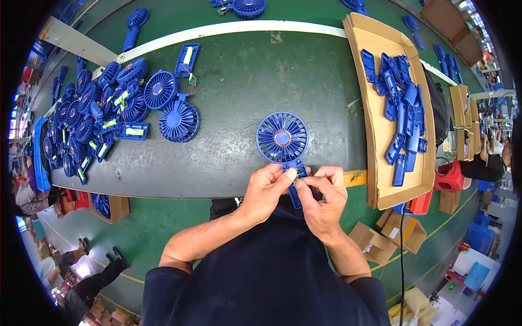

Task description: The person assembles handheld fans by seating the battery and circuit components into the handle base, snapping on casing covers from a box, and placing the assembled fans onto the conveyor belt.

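A blue handheld fan [282,137] with a round slatted head lies over the near edge of the dark green table, its handle toward me. Around the handle's upper end, just below the head, my left hand [265,191] is closed, thumb pressed on top. My right hand [325,200] pinches at the same spot from the other side, fingertips against the small parts in the opened handle. What exactly the right fingertips hold is hidden. Below the hands the blue handle end [294,196] sticks out.
On the table's left is a heap of blue fan heads [84,127] with pale green batteries and loose wires. A cardboard tray [374,185] of blue handle shells [402,108] stands at the right. Beyond the white rail [228,28] lie more fans. Open cartons [372,243] sit on the floor.
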The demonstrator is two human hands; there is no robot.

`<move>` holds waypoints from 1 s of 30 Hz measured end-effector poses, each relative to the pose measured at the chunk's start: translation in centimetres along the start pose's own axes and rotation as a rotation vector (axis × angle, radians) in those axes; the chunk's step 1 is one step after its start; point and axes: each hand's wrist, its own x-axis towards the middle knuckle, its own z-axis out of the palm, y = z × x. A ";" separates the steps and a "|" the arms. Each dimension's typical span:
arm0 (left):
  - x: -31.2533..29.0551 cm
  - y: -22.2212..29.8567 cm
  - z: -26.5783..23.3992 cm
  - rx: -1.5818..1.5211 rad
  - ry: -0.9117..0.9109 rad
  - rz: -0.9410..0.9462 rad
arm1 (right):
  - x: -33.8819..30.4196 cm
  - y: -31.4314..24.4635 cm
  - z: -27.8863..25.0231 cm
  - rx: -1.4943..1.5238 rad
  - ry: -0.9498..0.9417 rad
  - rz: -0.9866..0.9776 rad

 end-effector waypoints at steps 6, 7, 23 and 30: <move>0.0 -0.2 -0.8 0.075 -0.026 -0.021 | 0.1 0.2 0.6 0.127 0.008 0.212; 0.0 -0.1 -0.6 0.074 -0.026 -0.021 | 0.2 0.3 0.8 0.181 0.044 0.292; 0.4 -0.3 0.1 -0.061 0.034 -0.027 | 0.9 1.7 0.6 -0.035 -0.100 0.015; 0.2 1.4 0.3 -0.070 0.064 -0.094 | 1.9 0.8 -1.9 0.101 -0.247 0.126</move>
